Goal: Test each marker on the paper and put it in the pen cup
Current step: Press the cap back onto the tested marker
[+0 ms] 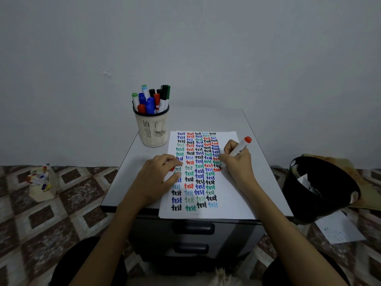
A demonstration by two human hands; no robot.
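Observation:
A white paper (226,195) covered in rows of coloured "test" words lies on a small grey cabinet top (123,182). My right hand (237,162) grips a white marker with a red end (241,148), its tip down on the paper's right column. My left hand (156,176) rests on the paper's left edge, and its curled fingers hold a red cap (172,168). A cream mesh pen cup (152,129) stands at the back left of the top, holding several markers.
A black bin (321,190) with scraps stands on the floor at right, with a loose sheet (338,230) in front of it. A small cream box of markers (42,182) sits on the patterned floor at left. The cabinet's drawers (193,228) face me.

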